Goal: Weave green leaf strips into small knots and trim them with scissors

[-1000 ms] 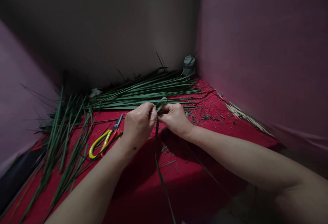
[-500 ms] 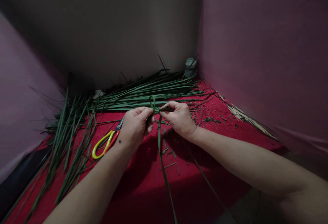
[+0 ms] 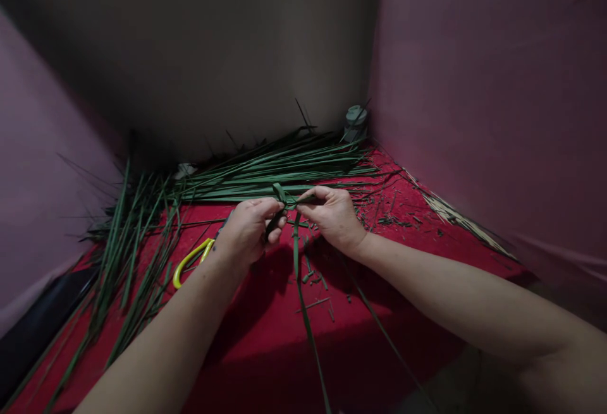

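Between my two hands is a green leaf strip [image 3: 279, 191], bent into a small loop and knotted piece at the fingertips. My left hand [image 3: 252, 227] pinches its left side, thumb against fingers. On the right side, my right hand [image 3: 334, 218] pinches the strip close to the knot. One long leaf tail [image 3: 305, 313] hangs down from there toward me, and a thinner strand [image 3: 384, 332] trails below my right forearm. Scissors [image 3: 192, 259] with a yellow handle lie beside my left wrist, partly hidden by the forearm.
Long green leaves [image 3: 265, 177] lie piled along the back, and more leaves [image 3: 118, 262] spread down the left. Cut scraps [image 3: 393, 219] litter the red cloth [image 3: 265, 351]. A lidded container [image 3: 355, 123] stands in the back corner. Pale thin sticks [image 3: 462, 224] lie along the right wall.
The small loop has tilted left and turned its flat side toward me. My left wrist has shifted slightly and now covers more of the scissors. Both hands keep their pinch.
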Tool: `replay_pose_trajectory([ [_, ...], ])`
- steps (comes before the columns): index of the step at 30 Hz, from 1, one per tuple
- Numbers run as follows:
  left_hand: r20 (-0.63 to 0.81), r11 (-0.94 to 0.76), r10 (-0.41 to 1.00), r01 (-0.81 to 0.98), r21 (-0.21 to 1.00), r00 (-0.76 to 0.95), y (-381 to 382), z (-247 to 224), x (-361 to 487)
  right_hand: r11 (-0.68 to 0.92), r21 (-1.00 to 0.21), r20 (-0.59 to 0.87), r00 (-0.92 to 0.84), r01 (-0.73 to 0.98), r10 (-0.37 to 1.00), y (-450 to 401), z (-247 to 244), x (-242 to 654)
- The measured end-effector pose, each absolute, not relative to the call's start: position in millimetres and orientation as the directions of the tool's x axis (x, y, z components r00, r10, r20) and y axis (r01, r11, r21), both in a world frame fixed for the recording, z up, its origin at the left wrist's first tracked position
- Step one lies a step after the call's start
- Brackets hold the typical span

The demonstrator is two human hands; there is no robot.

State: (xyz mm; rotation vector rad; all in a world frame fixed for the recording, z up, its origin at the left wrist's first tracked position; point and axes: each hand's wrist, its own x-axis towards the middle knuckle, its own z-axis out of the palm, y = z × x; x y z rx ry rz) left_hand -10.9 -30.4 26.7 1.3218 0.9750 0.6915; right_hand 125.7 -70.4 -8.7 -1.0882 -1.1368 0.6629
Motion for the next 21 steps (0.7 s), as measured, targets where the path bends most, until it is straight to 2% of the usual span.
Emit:
replay_pose_trajectory([
  [6,-0.133,0.034,0.833,0.19,0.981,0.538,-25.2,22.7,-13.9,0.322,-0.946,0.303,0.24,-0.041,0.922,-68.7,-8.0,128.6],
  [12,-0.17,-0.055,0.803,0.354,0.934,0.572,-20.5,22.8,-17.6,0.295,-0.948,0.273,0.17,-0.121,0.947,-66.2,-11.5,130.6],
  [17,-0.237,-0.035,0.74,0.389,0.921,0.629,-17.2,25.0,-23.0,0.321,-0.934,0.296,0.166,-0.158,0.941,-65.4,-13.4,129.2],
  [21,-0.292,0.014,0.67,0.382,0.924,0.683,-16.0,25.8,-26.0,0.359,-0.911,0.349,0.084,-0.205,0.933,-65.2,-12.3,128.8],
])
